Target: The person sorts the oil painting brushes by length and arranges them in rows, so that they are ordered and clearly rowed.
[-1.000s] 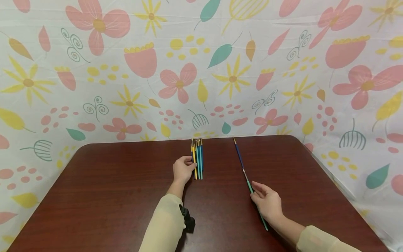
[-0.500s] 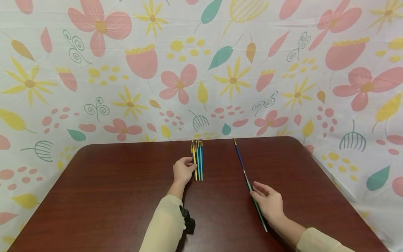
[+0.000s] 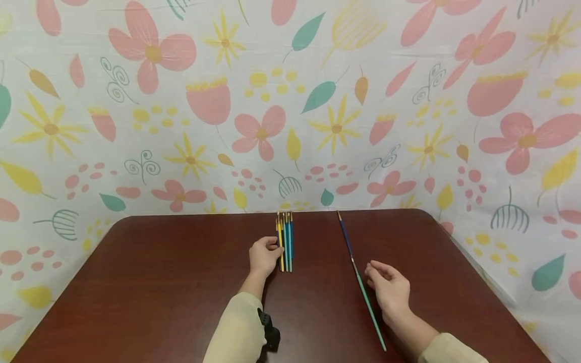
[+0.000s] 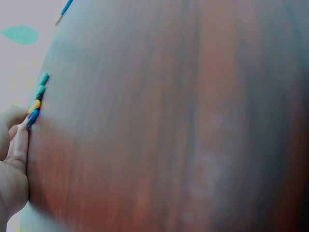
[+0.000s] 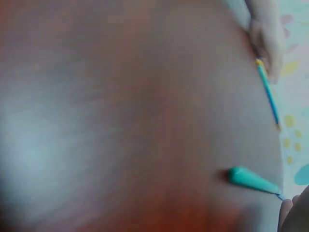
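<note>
Touching the yellow brush [image 3: 280, 236] with its thumb, the left hand [image 3: 263, 257] is against the left side of the row of teal and blue brushes [image 3: 290, 252]; whether it pinches any cannot be told. Just left of the right hand [image 3: 389, 290], whose loosely bent fingers hold nothing, a green brush [image 3: 369, 308] lies on the counter [image 3: 181, 282], a blue brush [image 3: 345, 234] in line beyond it.

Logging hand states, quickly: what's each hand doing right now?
Left hand: at the left side of the paintbrush row; whether it grips any cannot be told.
Right hand: open, holding nothing, beside the green paintbrush.
</note>
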The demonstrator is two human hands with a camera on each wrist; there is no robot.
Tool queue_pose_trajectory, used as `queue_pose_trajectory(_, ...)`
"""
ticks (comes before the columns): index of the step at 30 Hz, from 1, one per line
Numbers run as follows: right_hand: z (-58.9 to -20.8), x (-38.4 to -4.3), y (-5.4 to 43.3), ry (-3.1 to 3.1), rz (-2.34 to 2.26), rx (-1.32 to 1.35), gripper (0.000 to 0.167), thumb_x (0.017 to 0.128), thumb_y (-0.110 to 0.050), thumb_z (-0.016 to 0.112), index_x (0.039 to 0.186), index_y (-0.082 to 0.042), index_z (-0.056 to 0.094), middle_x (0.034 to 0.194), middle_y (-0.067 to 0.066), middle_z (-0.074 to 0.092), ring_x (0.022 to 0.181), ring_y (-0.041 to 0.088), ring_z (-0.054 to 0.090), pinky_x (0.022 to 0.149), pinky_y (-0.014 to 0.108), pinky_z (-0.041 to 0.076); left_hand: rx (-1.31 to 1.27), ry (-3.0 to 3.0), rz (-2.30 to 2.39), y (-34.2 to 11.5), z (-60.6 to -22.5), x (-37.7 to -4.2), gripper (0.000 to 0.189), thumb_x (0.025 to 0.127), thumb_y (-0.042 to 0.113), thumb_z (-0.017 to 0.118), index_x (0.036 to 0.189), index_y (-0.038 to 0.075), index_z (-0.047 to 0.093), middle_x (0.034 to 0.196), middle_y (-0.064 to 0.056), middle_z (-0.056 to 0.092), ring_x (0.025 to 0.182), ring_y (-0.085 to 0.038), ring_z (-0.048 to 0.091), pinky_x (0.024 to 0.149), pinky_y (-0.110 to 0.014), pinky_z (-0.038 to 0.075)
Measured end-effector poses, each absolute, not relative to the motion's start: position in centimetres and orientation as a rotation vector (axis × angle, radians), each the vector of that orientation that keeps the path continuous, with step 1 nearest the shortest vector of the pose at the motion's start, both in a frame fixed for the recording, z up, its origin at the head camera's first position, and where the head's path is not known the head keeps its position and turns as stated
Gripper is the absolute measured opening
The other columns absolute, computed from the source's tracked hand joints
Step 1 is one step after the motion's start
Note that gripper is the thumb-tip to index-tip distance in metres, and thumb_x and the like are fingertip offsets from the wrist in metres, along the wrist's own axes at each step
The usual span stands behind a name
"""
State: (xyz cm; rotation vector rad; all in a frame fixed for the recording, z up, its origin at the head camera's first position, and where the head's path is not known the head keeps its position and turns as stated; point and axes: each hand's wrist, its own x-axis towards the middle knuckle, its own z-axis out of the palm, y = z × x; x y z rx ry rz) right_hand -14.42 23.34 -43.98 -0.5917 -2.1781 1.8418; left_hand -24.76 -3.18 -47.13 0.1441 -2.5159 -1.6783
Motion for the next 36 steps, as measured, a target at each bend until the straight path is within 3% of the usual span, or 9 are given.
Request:
queue_pose_trajectory(3,-43.7,-14.8,23.1,-2.081,1.958,-0.611,0.037,0.093,-0.015,0.056,0.127,0.001,0.054,0.089,-0.016,0.069,0.082,0.001,0.066,0.074,0.021,0.056,0.148,-2.513,-1.671,-3.3,-47.4,-24.3,0.032,0.085,0.013,0.07,0.115,0.005,0.066,0.101,-0.011,0.068,0.097,-0.025,0.064,0.075,-0.037,0.057)
queue_pose_trajectory(6,-43.4,-15.4,22.9,-2.027,2.061,-0.62,0.042,0.093,-0.015,0.057,0.131,0.001,0.05,0.088,-0.016,0.067,0.082,0.003,0.067,0.075,0.023,0.057,0.143,-2.516,-1.666,-3.3,-47.4,-24.0,0.031,0.085,0.013,0.07,0.115,0.004,0.067,0.101,-0.012,0.068,0.097,-0.026,0.064,0.075,-0.037,0.057)
queue_pose_trajectory(10,-42.8,-16.4,22.5,-2.079,2.164,-0.589,0.047,0.095,-0.017,0.055,0.137,-0.001,0.044,0.109,0.001,0.066,0.085,0.004,0.067,0.077,0.023,0.056,0.135,-2.507,-1.674,-3.4,-47.3,-24.0,0.032,0.085,0.013,0.07,0.115,0.004,0.067,0.102,-0.012,0.068,0.097,-0.026,0.064,0.075,-0.037,0.057)
queue_pose_trajectory(13,-42.4,-17.2,22.2,-2.156,2.21,-0.534,0.048,0.096,-0.02,0.051,0.14,-0.002,0.042,0.128,0.015,0.057,0.089,0.004,0.067,0.079,0.022,0.056,0.128,-2.496,-1.674,-3.5,-47.2,-24.2,0.032,0.085,0.013,0.07,0.115,0.004,0.067,0.102,-0.012,0.068,0.097,-0.026,0.064,0.075,-0.037,0.057)
queue_pose_trajectory(18,-41.8,-18.3,21.8,-2.233,2.238,-0.45,0.048,0.098,-0.022,0.049,0.141,-0.003,0.039,0.14,0.02,0.046,0.096,0.005,0.066,0.082,0.023,0.055,0.126,-2.499,-1.673,-3.5,-47.2,-24.4,0.031,0.085,0.013,0.071,0.114,0.004,0.067,0.1,-0.012,0.068,0.096,-0.026,0.064,0.075,-0.037,0.057)
queue_pose_trajectory(22,-41.5,-19.0,21.6,-2.25,2.259,-0.426,0.049,0.097,-0.022,0.051,0.141,-0.003,0.04,0.133,0.014,0.052,0.096,0.005,0.066,0.084,0.024,0.055,0.12,-2.496,-1.683,-3.3,-47.3,-24.4,0.032,0.085,0.013,0.071,0.115,0.004,0.067,0.101,-0.012,0.068,0.096,-0.025,0.064,0.075,-0.036,0.057)
queue_pose_trajectory(28,-41.0,-20.1,21.4,-2.249,2.266,-0.384,0.048,0.098,-0.025,0.05,0.138,-0.001,0.043,0.111,-0.003,0.062,0.097,0.007,0.066,0.082,0.023,0.055,0.105,-2.497,-1.671,-3.3,-47.2,-24.6,0.032,0.084,0.014,0.071,0.114,0.004,0.067,0.1,-0.012,0.068,0.095,-0.025,0.065,0.075,-0.036,0.057)
queue_pose_trajectory(36,-40.5,-21.5,20.1,-2.209,2.264,-0.347,0.045,0.097,-0.026,0.053,0.133,0.001,0.047,0.106,-0.002,0.064,0.098,0.011,0.067,0.082,0.027,0.056,0.108,-2.504,-1.677,-3.3,-47.2,-24.6,0.032,0.084,0.014,0.071,0.114,0.005,0.067,0.1,-0.012,0.068,0.095,-0.025,0.065,0.075,-0.036,0.057)
